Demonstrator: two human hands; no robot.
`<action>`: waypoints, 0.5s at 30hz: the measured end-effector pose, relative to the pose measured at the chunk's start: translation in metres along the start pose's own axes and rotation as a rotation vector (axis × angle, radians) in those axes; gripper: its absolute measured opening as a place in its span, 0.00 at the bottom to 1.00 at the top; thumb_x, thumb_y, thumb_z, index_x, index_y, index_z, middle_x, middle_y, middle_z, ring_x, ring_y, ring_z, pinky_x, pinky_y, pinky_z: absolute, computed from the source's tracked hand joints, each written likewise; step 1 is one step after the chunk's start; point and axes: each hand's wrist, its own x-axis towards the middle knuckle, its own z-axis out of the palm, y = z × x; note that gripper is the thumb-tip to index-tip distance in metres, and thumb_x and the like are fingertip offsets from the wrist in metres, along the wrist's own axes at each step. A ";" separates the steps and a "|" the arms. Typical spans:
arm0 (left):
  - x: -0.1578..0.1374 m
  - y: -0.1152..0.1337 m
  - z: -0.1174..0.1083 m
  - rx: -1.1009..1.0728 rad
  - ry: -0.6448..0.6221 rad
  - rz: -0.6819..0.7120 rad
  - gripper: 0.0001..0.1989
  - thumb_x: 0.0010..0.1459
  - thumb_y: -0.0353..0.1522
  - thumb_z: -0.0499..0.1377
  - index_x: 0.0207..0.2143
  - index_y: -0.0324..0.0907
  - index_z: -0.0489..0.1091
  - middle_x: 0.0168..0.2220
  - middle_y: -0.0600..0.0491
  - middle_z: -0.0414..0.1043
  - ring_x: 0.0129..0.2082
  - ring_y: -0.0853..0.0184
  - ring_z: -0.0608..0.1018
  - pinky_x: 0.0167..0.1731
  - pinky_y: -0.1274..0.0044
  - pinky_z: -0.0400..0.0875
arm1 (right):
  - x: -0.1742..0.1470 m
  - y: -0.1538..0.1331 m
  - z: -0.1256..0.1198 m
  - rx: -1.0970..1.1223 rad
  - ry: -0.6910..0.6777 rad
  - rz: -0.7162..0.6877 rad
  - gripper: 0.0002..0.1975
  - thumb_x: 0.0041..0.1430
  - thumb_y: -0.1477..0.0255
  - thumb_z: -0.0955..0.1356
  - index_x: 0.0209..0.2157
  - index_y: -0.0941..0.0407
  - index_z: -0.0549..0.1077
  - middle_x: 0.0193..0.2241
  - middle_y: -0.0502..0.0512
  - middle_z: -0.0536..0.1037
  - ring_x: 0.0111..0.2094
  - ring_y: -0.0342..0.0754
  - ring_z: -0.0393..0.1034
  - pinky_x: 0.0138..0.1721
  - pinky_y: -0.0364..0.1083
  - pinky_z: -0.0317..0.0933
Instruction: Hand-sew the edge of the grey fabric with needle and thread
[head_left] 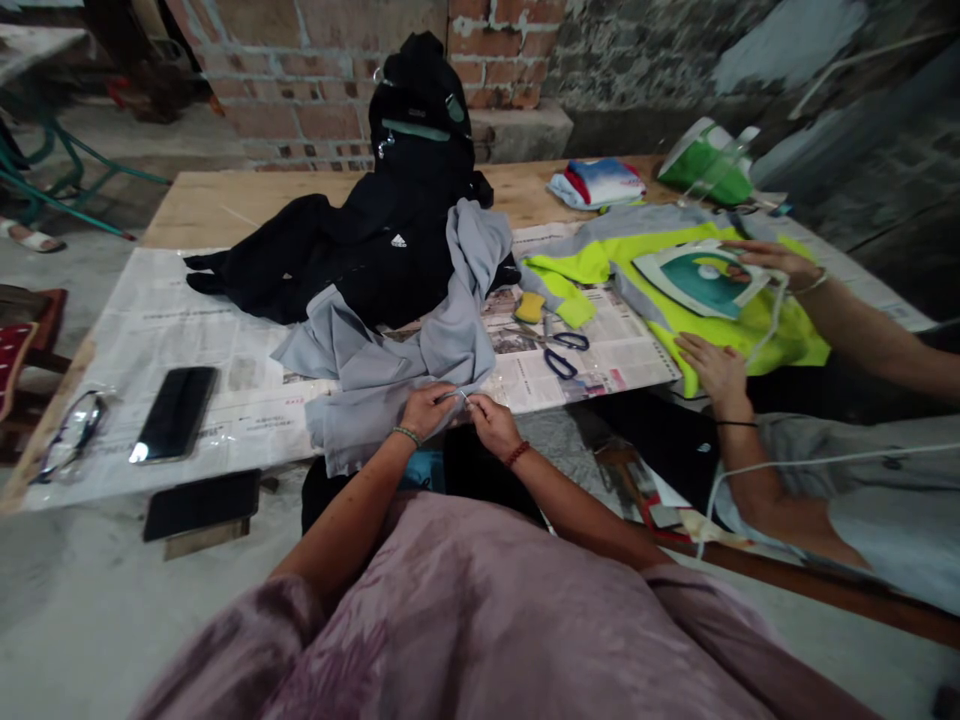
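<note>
limp folds and hard edges share the table: the grey cloth (397,355) is smooth and matt, creased into soft ridges, while the black garment (315,255) behind it lies in a dense, rumpled heap marked with a small white logo. a bulky black bag (420,105) rises at the back, and a fluorescent yellow and grey garment (622,250) is spread flat to the right. scissors (566,345) with dark blue loop handles lie beside a small blocky yellow piece (529,307). the grey cloth rests at the near edge of the table, directly in front of the wearer, one length of it climbing onto the black garment and a flat, straight-sided panel drooping over the edge. the left hand (426,412) grips that panel's upper edge between thumb and fingers; the right hand (495,425), just beside it, has its fingertips pinched together on a thin pale sliver (463,397), too small to identify. a co-worker's hand (772,262) grasps a teal and white iron (701,280) on the yellow garment, and their other hand (716,370) lies open, palm down, near its edge. newspaper (157,330) with a glossy sheen covers much of the pale wooden table (247,205), where a black phone (174,412) and clear eyeglasses (75,432) sit at the left. beyond are a rough brick wall (337,60) and a grey floor (67,600).
</note>
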 end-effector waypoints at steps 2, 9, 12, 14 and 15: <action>0.000 -0.001 0.001 -0.001 0.015 0.009 0.06 0.52 0.30 0.59 0.33 0.41 0.75 0.34 0.53 0.77 0.36 0.66 0.77 0.41 0.75 0.71 | 0.000 -0.002 0.001 0.008 -0.006 0.033 0.13 0.59 0.67 0.58 0.36 0.55 0.71 0.24 0.50 0.73 0.28 0.43 0.67 0.33 0.41 0.59; -0.001 -0.004 0.003 -0.009 0.067 -0.005 0.07 0.52 0.30 0.59 0.34 0.41 0.75 0.36 0.52 0.77 0.38 0.66 0.77 0.42 0.74 0.71 | 0.002 -0.006 0.011 0.072 -0.005 0.086 0.11 0.58 0.67 0.57 0.33 0.55 0.68 0.21 0.48 0.71 0.25 0.42 0.65 0.30 0.40 0.58; -0.001 -0.006 0.003 -0.025 0.060 0.012 0.05 0.53 0.30 0.59 0.32 0.41 0.75 0.33 0.52 0.77 0.36 0.66 0.77 0.41 0.73 0.71 | 0.003 -0.009 0.014 0.074 -0.009 0.096 0.11 0.58 0.66 0.57 0.31 0.55 0.67 0.21 0.48 0.70 0.24 0.42 0.64 0.30 0.40 0.57; -0.001 -0.007 0.004 -0.034 0.056 0.013 0.05 0.53 0.30 0.58 0.31 0.41 0.75 0.32 0.52 0.76 0.35 0.66 0.76 0.40 0.73 0.71 | 0.003 -0.011 0.015 0.064 -0.004 0.103 0.11 0.58 0.67 0.57 0.30 0.55 0.66 0.21 0.48 0.69 0.24 0.42 0.64 0.30 0.40 0.57; 0.000 -0.007 0.004 -0.034 0.053 0.014 0.05 0.53 0.30 0.58 0.30 0.41 0.74 0.32 0.52 0.76 0.35 0.66 0.76 0.40 0.73 0.71 | 0.003 -0.012 0.015 0.060 -0.001 0.107 0.11 0.58 0.67 0.57 0.29 0.55 0.66 0.21 0.48 0.69 0.24 0.42 0.63 0.30 0.41 0.56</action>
